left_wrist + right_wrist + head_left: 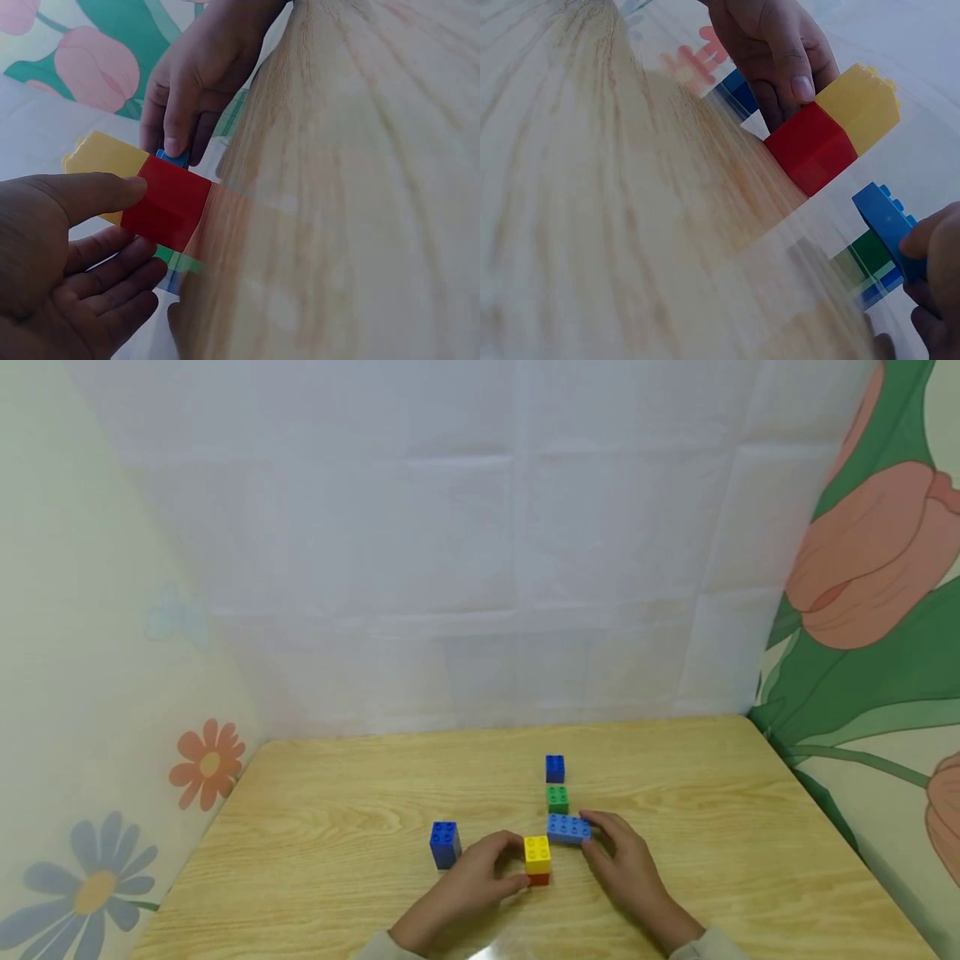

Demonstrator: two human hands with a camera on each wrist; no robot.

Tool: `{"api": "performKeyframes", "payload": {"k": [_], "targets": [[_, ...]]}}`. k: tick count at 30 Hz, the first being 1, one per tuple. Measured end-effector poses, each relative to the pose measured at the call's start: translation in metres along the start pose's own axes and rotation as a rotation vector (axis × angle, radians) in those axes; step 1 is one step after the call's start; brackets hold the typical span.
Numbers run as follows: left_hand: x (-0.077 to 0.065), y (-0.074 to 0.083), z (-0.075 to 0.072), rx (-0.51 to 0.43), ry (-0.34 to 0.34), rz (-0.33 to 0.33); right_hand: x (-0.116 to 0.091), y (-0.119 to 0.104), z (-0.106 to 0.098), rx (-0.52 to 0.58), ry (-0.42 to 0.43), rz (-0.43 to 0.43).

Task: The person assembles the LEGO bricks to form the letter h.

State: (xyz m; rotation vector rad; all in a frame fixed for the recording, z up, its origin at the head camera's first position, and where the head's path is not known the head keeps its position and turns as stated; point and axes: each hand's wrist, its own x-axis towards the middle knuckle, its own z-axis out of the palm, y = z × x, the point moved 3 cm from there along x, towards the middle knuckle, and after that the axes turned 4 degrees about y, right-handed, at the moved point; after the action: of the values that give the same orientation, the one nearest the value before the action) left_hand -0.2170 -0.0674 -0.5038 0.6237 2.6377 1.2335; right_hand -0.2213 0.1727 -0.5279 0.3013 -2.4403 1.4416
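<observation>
A yellow toy brick (537, 853) sits on top of a red brick (166, 202), forming a small upright stack on the table. My left hand (474, 875) holds this stack from its left side, thumb at the near face and the other fingers partly hidden behind. With thumb and fingers, my right hand (628, 870) pinches one end of a long light blue brick (567, 829), studs facing up. In the right wrist view the light blue brick (885, 225) shows raised off the tabletop, just right of the stack.
Beyond the light blue brick stand a green brick (557, 799) and, farther back, a dark blue brick (555, 768). A taller dark blue block (445, 843) stands left of my left hand. The wooden table (360, 793) ends at a white cloth (390, 568).
</observation>
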Motion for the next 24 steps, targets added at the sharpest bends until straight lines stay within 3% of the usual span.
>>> {"api": "performKeyframes", "payload": {"k": [15,24], "targets": [[-0.002,0.010,-0.003,-0.063,0.020,0.053,-0.001,-0.003,-0.002,0.019,0.028,-0.044],[-0.003,0.019,-0.007,-0.080,0.082,0.116,-0.002,-0.008,-0.004,-0.001,0.050,-0.068]]}}
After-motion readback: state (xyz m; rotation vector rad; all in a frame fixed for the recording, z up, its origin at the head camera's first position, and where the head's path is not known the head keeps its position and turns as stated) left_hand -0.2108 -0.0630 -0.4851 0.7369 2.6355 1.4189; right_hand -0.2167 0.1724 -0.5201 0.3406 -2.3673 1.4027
